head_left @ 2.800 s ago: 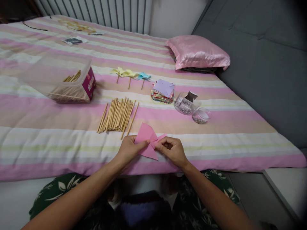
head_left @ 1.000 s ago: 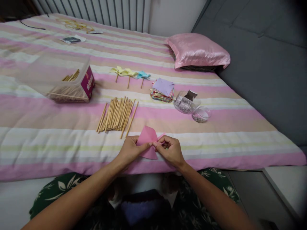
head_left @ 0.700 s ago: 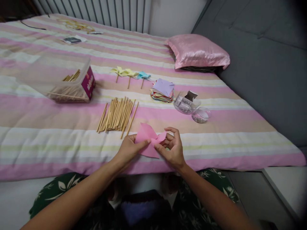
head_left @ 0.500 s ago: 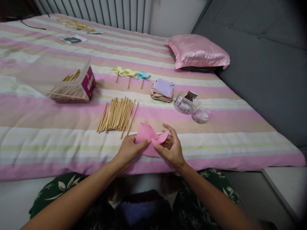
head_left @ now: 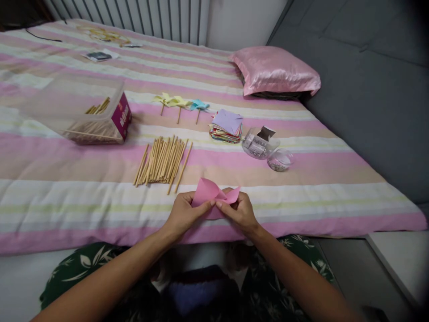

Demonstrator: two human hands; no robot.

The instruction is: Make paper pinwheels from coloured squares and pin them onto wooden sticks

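Note:
A pink paper square (head_left: 205, 192), with corners bent in toward its middle, is held between my two hands above the bed's front edge. My left hand (head_left: 186, 209) grips its left side, thumb on top. My right hand (head_left: 241, 212) pinches the right side, its thumb close to the left thumb near the centre. The fingers under the paper are hidden. Just beyond my left hand lies a pile of thin wooden sticks (head_left: 162, 161). Farther back are two yellow pinwheels (head_left: 178, 102) and a blue pinwheel (head_left: 199, 105) on sticks, beside a stack of coloured paper squares (head_left: 227, 123).
On the left stands a clear plastic box (head_left: 114, 120) of sticks. Two clear round containers (head_left: 256, 145) of small metallic pieces sit on the right. A pink pillow (head_left: 276, 69) lies at the back right of the striped bedcover (head_left: 318, 201), below a grey headboard (head_left: 362, 98).
My right hand's fingers, raised a moment ago, have folded in behind the paper. Both thumbs have come together at its middle, and the paper's near part has tilted.

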